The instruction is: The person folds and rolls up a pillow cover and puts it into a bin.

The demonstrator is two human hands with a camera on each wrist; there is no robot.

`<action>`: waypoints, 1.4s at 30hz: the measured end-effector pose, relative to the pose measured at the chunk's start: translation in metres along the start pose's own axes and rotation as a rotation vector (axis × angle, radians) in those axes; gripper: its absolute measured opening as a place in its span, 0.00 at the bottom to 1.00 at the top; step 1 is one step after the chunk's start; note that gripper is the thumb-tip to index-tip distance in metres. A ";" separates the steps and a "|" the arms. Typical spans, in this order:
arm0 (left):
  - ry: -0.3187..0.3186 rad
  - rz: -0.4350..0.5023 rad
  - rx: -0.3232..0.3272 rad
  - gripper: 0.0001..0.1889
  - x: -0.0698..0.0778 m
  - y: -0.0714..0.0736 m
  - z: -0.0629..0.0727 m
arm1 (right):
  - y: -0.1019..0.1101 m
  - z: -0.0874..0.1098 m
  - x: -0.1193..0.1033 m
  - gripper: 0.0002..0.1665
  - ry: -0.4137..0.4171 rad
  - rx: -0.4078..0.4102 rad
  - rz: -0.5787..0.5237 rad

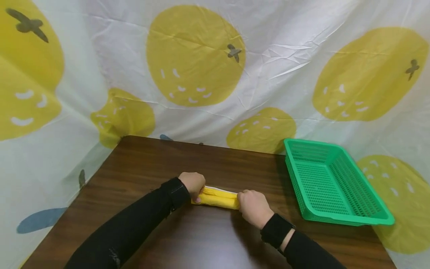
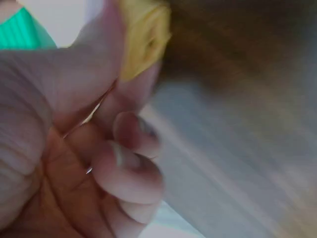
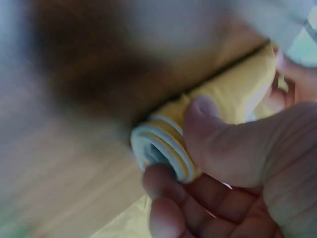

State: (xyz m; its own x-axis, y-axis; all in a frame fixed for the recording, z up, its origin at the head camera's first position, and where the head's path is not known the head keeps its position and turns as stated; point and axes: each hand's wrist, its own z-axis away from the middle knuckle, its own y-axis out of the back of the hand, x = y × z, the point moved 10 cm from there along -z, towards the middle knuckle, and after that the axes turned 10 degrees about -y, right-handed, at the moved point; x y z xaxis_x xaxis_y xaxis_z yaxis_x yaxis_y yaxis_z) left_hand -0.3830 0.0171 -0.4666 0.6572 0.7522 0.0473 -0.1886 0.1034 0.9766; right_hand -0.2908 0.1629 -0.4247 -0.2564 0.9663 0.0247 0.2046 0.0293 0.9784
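Note:
A yellow rolled cloth [image 1: 219, 198] with a white edge lies crosswise between my two hands over the middle of the brown table. My left hand [image 1: 193, 184] pinches its left end; in the left wrist view the thumb and index finger press on the end of the yellow roll [image 2: 144, 42], with the other fingers curled below. At the other end my right hand [image 1: 253, 207] grips the cloth. The right wrist view shows the roll's layered white and yellow end [image 3: 163, 148], thumb on top and fingers underneath.
A green plastic basket [image 1: 346, 218] with slotted walls stands at the table's right side. Behind and beside the brown table [image 1: 161, 157] hangs a white sheet [image 1: 279, 67] printed with yellow fruit.

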 end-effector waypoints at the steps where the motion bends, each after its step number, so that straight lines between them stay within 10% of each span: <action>1: -0.023 -0.016 0.072 0.20 0.004 0.003 0.004 | -0.001 -0.004 0.003 0.12 -0.017 -0.039 0.000; 9: -0.167 -0.306 0.485 0.17 0.052 0.022 0.051 | -0.015 -0.030 0.026 0.11 -0.096 -0.310 -0.034; 20: -0.158 -0.339 0.545 0.08 0.061 0.016 0.054 | -0.018 -0.032 0.027 0.11 -0.094 -0.325 -0.023; 25: -0.184 -0.248 0.423 0.10 0.042 0.011 0.029 | -0.006 -0.023 0.014 0.06 -0.020 -0.157 0.017; 30: -0.167 0.016 0.072 0.19 0.019 -0.002 0.000 | 0.007 -0.001 -0.008 0.14 0.116 0.137 0.185; 35: -0.157 0.117 -0.228 0.22 0.021 -0.003 -0.004 | 0.008 0.017 -0.017 0.18 0.152 0.250 0.197; 39: -0.092 0.050 -0.289 0.22 0.022 0.002 -0.006 | 0.010 0.016 -0.021 0.09 0.143 0.272 0.190; 42: -0.033 -0.011 -0.189 0.20 0.021 0.008 -0.004 | 0.009 0.011 -0.022 0.06 0.126 0.232 0.196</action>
State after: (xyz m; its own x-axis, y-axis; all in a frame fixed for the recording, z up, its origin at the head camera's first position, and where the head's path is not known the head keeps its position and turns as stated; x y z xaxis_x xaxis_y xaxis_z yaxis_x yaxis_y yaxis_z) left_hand -0.3736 0.0362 -0.4587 0.6828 0.7291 0.0462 -0.3128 0.2346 0.9204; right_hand -0.2730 0.1447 -0.4186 -0.3032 0.9204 0.2470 0.4676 -0.0821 0.8801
